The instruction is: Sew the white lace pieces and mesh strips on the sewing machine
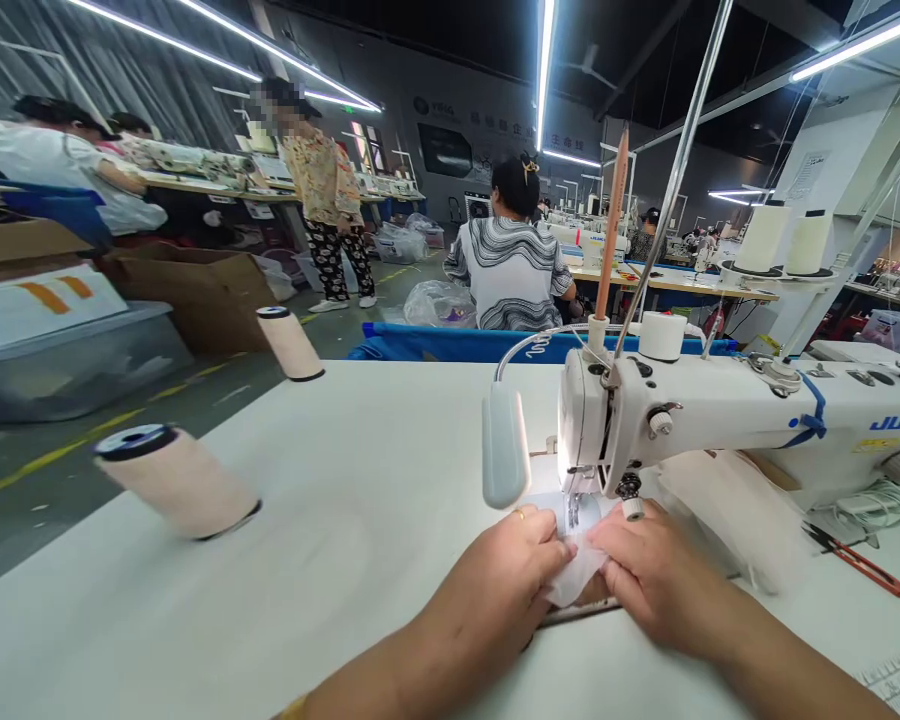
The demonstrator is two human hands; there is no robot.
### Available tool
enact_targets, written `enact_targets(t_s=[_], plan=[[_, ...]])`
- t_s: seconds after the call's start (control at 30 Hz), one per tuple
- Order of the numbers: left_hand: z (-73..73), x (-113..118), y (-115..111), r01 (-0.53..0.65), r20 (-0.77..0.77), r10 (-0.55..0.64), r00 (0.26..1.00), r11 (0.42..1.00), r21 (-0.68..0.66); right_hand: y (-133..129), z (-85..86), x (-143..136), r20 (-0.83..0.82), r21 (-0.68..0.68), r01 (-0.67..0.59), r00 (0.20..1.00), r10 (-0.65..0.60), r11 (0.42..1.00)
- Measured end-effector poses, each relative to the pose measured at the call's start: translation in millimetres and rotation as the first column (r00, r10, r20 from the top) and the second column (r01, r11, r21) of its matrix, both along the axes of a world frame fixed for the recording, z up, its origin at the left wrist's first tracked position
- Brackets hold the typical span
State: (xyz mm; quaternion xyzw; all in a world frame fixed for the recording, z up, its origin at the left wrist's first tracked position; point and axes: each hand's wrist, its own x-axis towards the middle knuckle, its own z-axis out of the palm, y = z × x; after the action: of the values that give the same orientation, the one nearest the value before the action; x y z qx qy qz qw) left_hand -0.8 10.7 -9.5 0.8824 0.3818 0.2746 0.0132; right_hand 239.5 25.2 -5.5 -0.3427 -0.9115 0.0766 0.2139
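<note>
white fabric piece (576, 572) long axis toward needle, both hands' grip

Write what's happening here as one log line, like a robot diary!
left hand: pinching white cloth | right hand: pinching same cloth | cloth: under sewing machine needle, lamp lit | thread cones on table
</note>
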Motion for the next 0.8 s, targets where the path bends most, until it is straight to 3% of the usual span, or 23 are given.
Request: enact_targets(t_s=[0.2,0.33,0.47,0.6,0.8], plan=[[-1.4,4.1,3.7,-0.019,0.058,0.017,0.998,0.999,0.038,2.8,-18.6,-7.3,-0.094,0.088,0.022,0.996,-0.014,0.996],[2.7,5.8,5.9,0.056,0.158,-0.049,0.986,0.998,-0.041,9.7,-31.7,-14.9,-0.148,0.188,-0.038,0.987,0.067,0.981],[-5.5,4.5,10.7,0.139,0.304,-0.105,0.947,0.986,-0.094,14.7,-35.9,-16.0,-0.185,0.264,-0.059,0.977,0.11,0.963],[-9.4,1.7,11.7,0.114,0.259,-0.085,0.962,0.988,-0.1,17.6,-36.2,-14.6,-0.188,0.301,-0.065,0.974,0.126,0.951],[2.6,1.7,4.9,0.078,0.183,-0.063,0.981,0.994,-0.074,18.1,-35.2,-16.1,-0.189,0.289,-0.072,0.973,0.131,0.955]])
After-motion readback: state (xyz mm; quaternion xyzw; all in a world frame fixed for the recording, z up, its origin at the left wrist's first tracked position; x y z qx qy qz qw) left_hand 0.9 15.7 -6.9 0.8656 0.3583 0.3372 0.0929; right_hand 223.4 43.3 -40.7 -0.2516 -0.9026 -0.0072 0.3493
